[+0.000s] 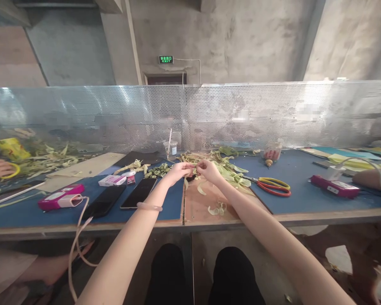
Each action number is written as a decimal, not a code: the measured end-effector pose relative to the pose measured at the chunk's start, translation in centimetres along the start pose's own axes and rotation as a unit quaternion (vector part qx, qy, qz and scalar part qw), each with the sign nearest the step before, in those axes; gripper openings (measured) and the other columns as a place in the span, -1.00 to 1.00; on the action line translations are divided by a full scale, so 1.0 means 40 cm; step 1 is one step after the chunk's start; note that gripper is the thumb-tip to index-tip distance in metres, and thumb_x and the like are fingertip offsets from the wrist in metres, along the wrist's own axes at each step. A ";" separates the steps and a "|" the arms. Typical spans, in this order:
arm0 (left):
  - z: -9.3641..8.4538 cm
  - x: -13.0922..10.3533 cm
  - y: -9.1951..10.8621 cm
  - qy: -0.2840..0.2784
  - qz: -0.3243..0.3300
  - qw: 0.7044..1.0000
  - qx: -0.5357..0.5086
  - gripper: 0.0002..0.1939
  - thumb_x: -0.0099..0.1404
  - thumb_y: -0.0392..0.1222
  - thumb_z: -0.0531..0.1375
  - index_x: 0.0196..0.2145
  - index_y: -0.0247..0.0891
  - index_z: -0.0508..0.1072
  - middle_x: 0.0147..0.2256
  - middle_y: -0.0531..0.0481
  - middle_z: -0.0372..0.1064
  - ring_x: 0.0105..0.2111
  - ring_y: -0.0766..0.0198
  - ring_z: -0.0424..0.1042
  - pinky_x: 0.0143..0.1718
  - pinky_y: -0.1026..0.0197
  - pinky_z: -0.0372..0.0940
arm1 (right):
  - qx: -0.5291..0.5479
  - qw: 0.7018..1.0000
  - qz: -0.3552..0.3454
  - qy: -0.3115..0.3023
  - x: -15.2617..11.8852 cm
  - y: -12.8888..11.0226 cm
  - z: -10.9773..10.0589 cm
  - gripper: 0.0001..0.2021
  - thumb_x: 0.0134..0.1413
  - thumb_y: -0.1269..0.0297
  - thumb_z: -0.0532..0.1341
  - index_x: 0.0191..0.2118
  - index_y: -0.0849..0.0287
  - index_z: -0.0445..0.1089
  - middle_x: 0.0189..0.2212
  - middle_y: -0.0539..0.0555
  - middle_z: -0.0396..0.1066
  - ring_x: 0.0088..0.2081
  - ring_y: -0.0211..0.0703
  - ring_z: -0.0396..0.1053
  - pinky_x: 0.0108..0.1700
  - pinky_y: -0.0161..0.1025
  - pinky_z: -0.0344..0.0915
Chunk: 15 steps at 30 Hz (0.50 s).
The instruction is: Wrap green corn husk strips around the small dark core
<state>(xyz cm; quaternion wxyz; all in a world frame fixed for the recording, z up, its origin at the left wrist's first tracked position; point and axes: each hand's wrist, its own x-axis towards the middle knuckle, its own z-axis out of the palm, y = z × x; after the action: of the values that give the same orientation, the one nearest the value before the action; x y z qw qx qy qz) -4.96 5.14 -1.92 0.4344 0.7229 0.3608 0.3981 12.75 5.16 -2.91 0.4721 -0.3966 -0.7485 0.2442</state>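
Over the wooden board, my left hand and my right hand meet with fingers pinched. Between their fingertips is a small pale green leafy piece, largely covered by the fingers. A pale bracelet circles my left wrist. Wide, light green husk-like leaves lie just right of my right hand. Curled scraps rest on the board nearer to me. Left of my left hand sits a heap of small green twisted pieces.
Scissors with red and yellow handles lie at right. Two dark phones, a white box and a magenta power strip with a cable are at left. Behind stand a plastic cup with straw and a perforated metal screen. Other people's arms show at both sides.
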 end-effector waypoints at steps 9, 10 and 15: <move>0.006 0.002 0.000 0.004 -0.013 1.000 -0.020 -0.73 0.27 -0.18 0.11 -0.09 -0.32 0.33 -0.21 -0.06 0.36 -0.32 0.28 0.40 -0.31 0.14 0.36 | 0.009 1.000 -0.004 -0.017 -0.001 0.005 -0.004 -0.75 0.17 0.25 0.12 -0.09 0.26 0.29 -0.20 0.09 0.36 -0.27 -0.21 0.38 -0.25 -0.17 0.37; 0.007 0.001 0.003 0.008 -0.015 1.000 -0.022 -0.73 0.27 -0.18 0.11 -0.09 -0.32 0.33 -0.21 -0.06 0.36 -0.32 0.28 0.40 -0.31 0.13 0.36 | 0.010 1.000 -0.007 -0.020 -0.003 0.004 -0.004 -0.76 0.17 0.25 0.12 -0.09 0.26 0.30 -0.20 0.09 0.36 -0.27 -0.21 0.38 -0.25 -0.17 0.37; 0.013 -0.009 0.024 0.033 -0.022 0.999 -0.020 -0.73 0.28 -0.15 0.10 -0.10 -0.32 0.33 -0.20 -0.07 0.36 -0.30 0.26 0.40 -0.30 0.13 0.35 | 0.016 0.999 -0.023 -0.031 -0.012 -0.003 0.007 -0.77 0.16 0.25 0.12 -0.11 0.27 0.30 -0.22 0.08 0.37 -0.29 -0.23 0.38 -0.27 -0.19 0.37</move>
<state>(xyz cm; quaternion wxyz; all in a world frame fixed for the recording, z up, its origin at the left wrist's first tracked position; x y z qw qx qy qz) -4.48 4.28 -1.31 0.4450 0.6930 0.3826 0.4188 12.59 4.71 -3.19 0.4605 -0.3636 -0.7679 0.2571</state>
